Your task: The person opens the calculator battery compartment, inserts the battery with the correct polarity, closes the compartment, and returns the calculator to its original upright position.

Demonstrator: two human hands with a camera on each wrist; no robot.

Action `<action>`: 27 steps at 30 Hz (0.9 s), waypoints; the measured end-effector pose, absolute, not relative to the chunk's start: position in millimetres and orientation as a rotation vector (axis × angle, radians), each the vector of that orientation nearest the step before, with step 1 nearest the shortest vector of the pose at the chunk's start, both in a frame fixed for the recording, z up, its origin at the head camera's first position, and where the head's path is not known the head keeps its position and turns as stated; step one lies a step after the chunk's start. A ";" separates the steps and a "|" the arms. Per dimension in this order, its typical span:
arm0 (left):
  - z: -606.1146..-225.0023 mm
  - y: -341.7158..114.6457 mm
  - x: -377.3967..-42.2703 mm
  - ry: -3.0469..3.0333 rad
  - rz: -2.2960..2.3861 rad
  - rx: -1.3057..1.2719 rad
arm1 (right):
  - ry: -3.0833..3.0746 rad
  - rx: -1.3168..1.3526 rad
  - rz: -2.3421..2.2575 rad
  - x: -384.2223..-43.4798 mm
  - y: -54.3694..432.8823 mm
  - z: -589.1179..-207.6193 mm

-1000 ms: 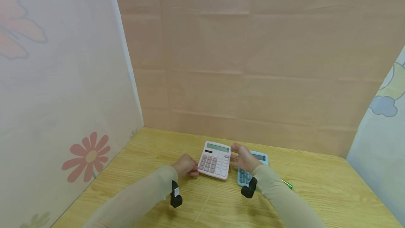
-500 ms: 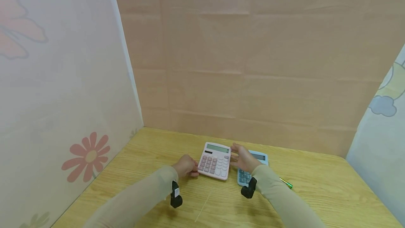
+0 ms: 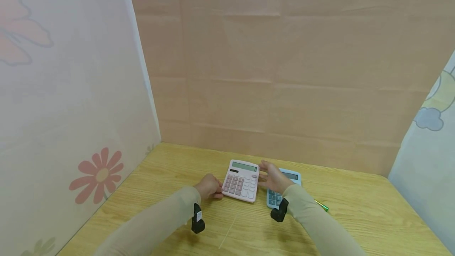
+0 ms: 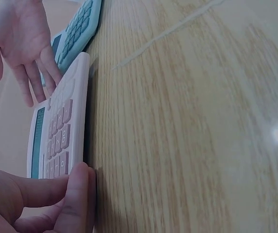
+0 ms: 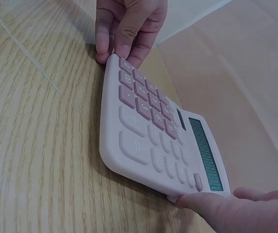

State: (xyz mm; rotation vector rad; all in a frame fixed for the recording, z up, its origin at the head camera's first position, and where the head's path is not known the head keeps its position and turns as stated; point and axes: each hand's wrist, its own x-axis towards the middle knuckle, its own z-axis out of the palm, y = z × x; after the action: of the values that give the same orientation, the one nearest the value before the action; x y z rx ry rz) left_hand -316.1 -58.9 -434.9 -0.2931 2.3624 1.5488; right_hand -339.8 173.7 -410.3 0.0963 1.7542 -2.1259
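Observation:
A pink calculator [image 3: 240,181] with a green display lies between the hands, its near edge close to the wooden table. At its lower left corner, the left hand [image 3: 209,186] pinches it between thumb and fingers, as the right wrist view shows. Beside its right edge is the right hand [image 3: 273,177], fingers extended and spread in the left wrist view. The right thumb [image 5: 197,201] touches that edge. Partly hidden under the right hand and wrist is a blue calculator [image 3: 273,198], just right of the pink one.
A shiny green pen-like stick [image 3: 322,205] pokes out beyond the right forearm. The wooden table [image 3: 373,208] meets a brown papered back wall [image 3: 284,70]. A flowered white panel [image 3: 89,110] bounds the left side. Black wrist cameras hang below both wrists.
The pink calculator's upper edge has dropped very slightly since a second ago. Both hands stay practically where they were.

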 end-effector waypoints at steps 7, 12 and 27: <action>-434.7 -57.8 -316.2 2.365 1.552 -0.300 | 1.747 0.108 -2.125 -341.3 174.2 -411.2; -435.7 -57.7 -317.4 2.387 1.513 -0.280 | 1.748 0.107 -2.124 -341.5 174.7 -411.1; -434.8 -53.2 -317.8 2.455 1.395 -0.286 | 1.750 0.108 -2.097 -340.3 176.5 -410.9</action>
State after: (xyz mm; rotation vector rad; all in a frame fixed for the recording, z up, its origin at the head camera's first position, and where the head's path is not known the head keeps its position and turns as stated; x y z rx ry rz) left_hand -317.8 -53.2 -434.8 -0.2859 2.4545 1.3952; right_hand -340.3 176.5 -410.9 0.1082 1.7502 -2.0968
